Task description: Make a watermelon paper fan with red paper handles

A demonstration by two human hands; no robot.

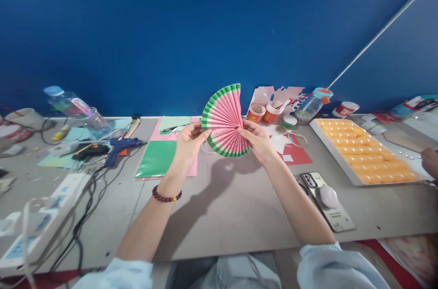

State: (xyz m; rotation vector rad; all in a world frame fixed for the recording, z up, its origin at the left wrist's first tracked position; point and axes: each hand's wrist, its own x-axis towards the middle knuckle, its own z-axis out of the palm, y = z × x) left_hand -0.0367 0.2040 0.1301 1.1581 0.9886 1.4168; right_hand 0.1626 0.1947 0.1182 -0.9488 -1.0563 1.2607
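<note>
Left hand (187, 144) pinches pleated pink-green fan (222, 113) at left edge, right hand (258, 143) pinches it near the pleat centre; both forearms angled forward and inward, fan above grey table (246, 216)

Pale-blue sleeves (342, 267) accompany a maroon bead bracelet (166, 198).
</note>
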